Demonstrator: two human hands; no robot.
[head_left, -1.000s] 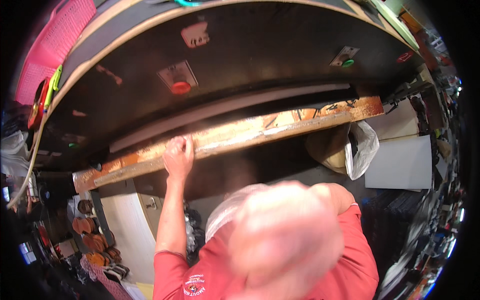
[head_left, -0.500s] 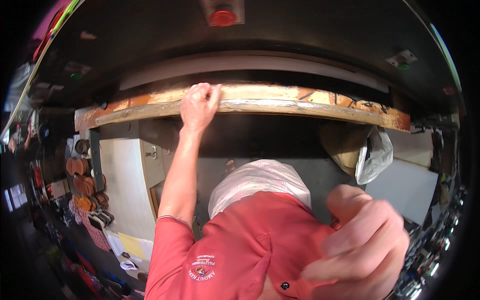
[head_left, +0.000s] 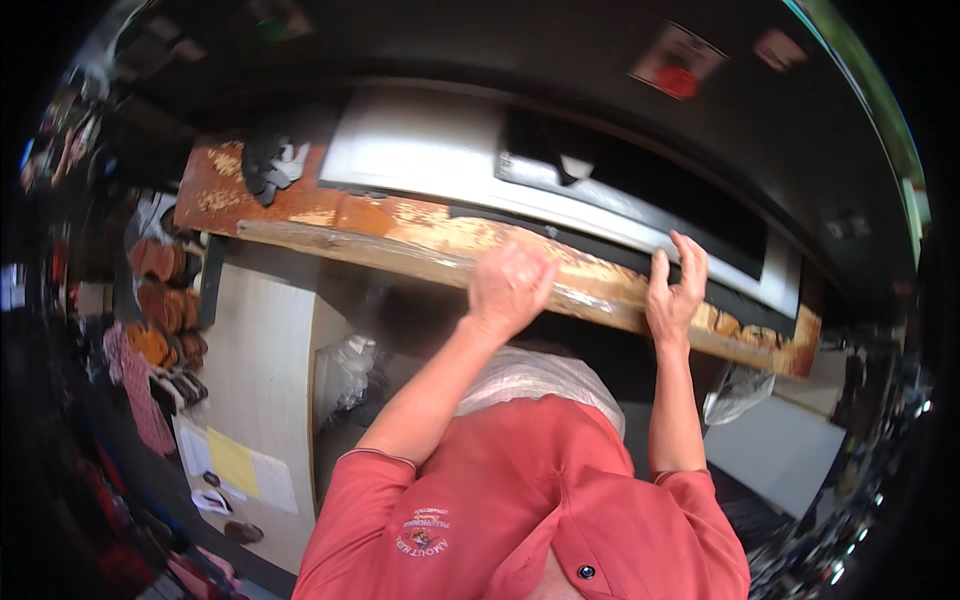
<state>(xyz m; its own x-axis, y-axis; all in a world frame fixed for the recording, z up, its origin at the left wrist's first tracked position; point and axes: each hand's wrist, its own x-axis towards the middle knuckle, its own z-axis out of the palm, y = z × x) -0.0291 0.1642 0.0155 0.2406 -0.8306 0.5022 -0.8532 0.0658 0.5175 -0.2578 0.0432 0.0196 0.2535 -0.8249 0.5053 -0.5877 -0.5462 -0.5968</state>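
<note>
My left hand [head_left: 512, 285], a little blurred, is closed at the front edge of the worn wooden bench [head_left: 385, 218]. Whatever its fingers hold, if anything, is hidden. To the right of it, my right hand [head_left: 677, 290] reaches over the bench's front edge with fingers apart and nothing visible in them. Its fingertips lie by the front edge of a long pale metal plate [head_left: 415, 145]. A dark flat piece [head_left: 640, 165] lies over the right part of that plate, with a small light triangular patch beside it.
Above the bench is a dark machine body with a red push button [head_left: 677, 80]. Black and grey scraps [head_left: 270, 168] lie at the bench's left end. A pale cabinet [head_left: 262, 350] stands below left, with stacked brown leather-like pieces [head_left: 165, 305] beyond. Clear plastic [head_left: 345, 375] hangs beneath.
My view has turned and shifted. My right hand has gone from close before my chest to the bench's far right part. My left hand remains closed at the bench edge. More of the plate shows.
</note>
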